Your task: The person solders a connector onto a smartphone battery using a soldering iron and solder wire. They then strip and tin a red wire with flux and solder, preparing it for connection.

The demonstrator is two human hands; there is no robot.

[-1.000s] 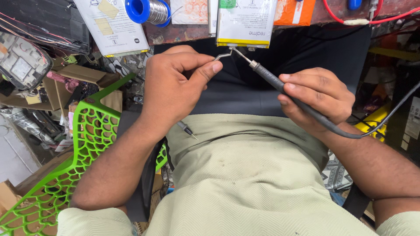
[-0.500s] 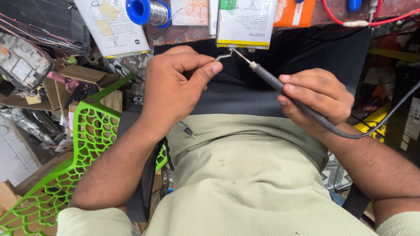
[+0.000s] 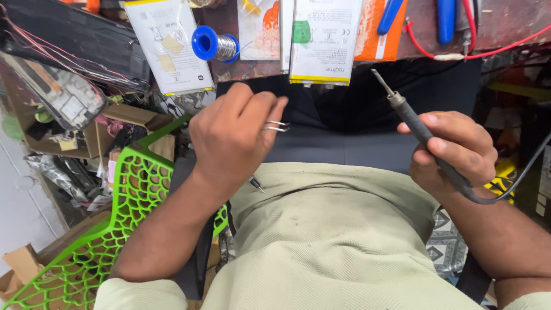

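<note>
The left hand (image 3: 232, 140) closes its grip on thin silver metal tweezers (image 3: 276, 126), whose tips poke out past the thumb toward the right. The right hand (image 3: 456, 152) wraps its grip around a dark-handled soldering iron (image 3: 410, 117), its grey tip rising up-left of the fingers, well apart from the tweezers. Above both grips, on the desk (image 3: 505, 23), lie a blue spool of solder wire (image 3: 213, 45) and a flat white phone battery (image 3: 326, 40).
</note>
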